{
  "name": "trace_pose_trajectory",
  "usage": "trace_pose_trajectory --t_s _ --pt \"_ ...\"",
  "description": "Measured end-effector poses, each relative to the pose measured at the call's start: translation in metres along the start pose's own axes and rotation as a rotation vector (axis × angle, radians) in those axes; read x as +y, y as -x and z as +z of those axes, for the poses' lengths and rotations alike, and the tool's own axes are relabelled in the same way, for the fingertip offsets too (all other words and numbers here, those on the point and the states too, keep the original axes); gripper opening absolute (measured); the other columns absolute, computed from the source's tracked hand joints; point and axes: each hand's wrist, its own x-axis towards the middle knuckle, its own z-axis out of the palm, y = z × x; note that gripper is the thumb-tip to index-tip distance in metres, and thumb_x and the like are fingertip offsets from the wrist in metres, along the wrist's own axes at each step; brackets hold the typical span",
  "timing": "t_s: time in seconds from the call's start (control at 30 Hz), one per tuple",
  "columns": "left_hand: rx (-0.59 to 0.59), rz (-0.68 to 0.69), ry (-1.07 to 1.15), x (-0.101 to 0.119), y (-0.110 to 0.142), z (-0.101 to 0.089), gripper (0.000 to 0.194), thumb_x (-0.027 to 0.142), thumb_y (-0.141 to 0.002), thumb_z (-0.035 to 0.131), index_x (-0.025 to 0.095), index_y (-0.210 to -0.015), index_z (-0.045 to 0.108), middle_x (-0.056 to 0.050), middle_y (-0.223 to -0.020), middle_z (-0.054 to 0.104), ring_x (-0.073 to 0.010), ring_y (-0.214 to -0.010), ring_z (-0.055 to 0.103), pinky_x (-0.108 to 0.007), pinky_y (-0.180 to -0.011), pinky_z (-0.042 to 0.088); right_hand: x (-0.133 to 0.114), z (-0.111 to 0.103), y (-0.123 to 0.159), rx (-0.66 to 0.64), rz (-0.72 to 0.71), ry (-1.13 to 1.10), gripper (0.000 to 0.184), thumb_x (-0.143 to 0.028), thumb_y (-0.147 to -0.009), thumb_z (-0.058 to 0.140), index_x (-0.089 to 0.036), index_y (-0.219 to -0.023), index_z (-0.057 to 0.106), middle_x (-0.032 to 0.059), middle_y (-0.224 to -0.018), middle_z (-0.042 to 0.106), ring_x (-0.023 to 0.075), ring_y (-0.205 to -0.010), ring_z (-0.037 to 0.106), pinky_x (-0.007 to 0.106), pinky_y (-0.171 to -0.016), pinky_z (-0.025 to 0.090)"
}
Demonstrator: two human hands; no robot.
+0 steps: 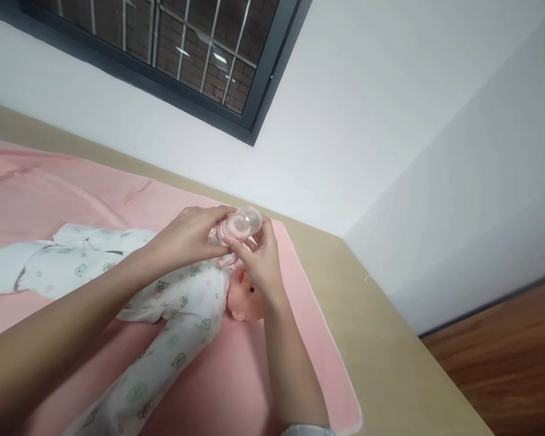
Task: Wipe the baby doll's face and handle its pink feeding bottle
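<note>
A baby bottle (pixel 238 225) with a clear rounded cap and pink parts is between my hands, above the chest and head of a baby doll (pixel 245 300). My left hand (pixel 195 233) wraps round the bottle's body from the left. From the right, my right hand (pixel 262 254) has its thumb and fingers closed at the capped end. The doll lies on its back in white printed clothes (pixel 181 297), its head toward the right. My right hand and forearm hide part of its face.
Under the doll a pink sheet (pixel 249 375) covers much of a pale wooden table (pixel 367 339). Behind it rises a white wall (pixel 367 109) with a dark-framed, barred window (pixel 249 124). A brown wood-grain surface (pixel 518 345) is at the lower right.
</note>
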Motion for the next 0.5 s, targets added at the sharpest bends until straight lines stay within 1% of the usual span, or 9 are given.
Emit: trace_pose_trajectory --t_s 0.13,0.23,0.3,0.4,0.5 --pt "0.005 0.007 0.015 0.004 0.001 0.000 0.045 0.032 -0.073 0.059 0.023 -0.117 0.059 -0.001 -0.111 0.070 -0.0254 -0.095 0.065 -0.033 -0.078 0.047 -0.005 -0.001 0.000 0.017 -0.016 -0.027 0.050 -0.034 -0.066 0.077 -0.025 -0.109 0.053 0.0031 -0.115 0.060 0.0185 -0.111 0.058 0.039 -0.100 0.049" --pt "-0.006 0.010 0.007 0.006 0.001 0.001 0.049 0.033 -0.074 0.059 0.023 -0.122 0.056 -0.002 -0.113 0.069 -0.0265 -0.098 0.065 -0.034 -0.082 0.047 -0.010 -0.002 0.000 0.048 -0.046 -0.067 0.054 -0.037 -0.065 0.079 -0.025 -0.111 0.052 0.0042 -0.113 0.061 0.0188 -0.108 0.060 0.040 -0.099 0.050" --pt "-0.004 0.003 -0.022 0.005 0.001 0.002 0.052 0.035 -0.074 0.059 0.022 -0.125 0.055 -0.004 -0.117 0.068 -0.0281 -0.102 0.064 -0.036 -0.086 0.046 -0.015 -0.004 0.001 0.089 -0.081 -0.081 0.056 -0.037 -0.067 0.078 -0.025 -0.114 0.050 0.0055 -0.117 0.060 0.0194 -0.111 0.059 0.039 -0.099 0.050" --pt "0.022 -0.016 -0.066 -0.003 0.000 0.001 0.061 0.038 -0.075 0.061 0.020 -0.132 0.051 -0.007 -0.126 0.064 -0.0300 -0.110 0.061 -0.037 -0.089 0.046 -0.020 -0.011 0.001 0.179 -0.148 -0.074 0.058 -0.036 -0.070 0.075 -0.026 -0.120 0.048 0.0077 -0.127 0.056 0.0207 -0.119 0.055 0.040 -0.100 0.049" --pt "0.076 -0.070 -0.055 -0.021 -0.002 -0.005 0.070 0.041 -0.075 0.063 0.020 -0.139 0.045 -0.008 -0.129 0.061 -0.0306 -0.115 0.059 -0.037 -0.092 0.046 -0.017 -0.025 -0.005 0.279 -0.190 -0.058 0.061 -0.035 -0.071 0.073 -0.026 -0.124 0.045 0.0094 -0.131 0.054 0.0204 -0.122 0.054 0.039 -0.102 0.047"
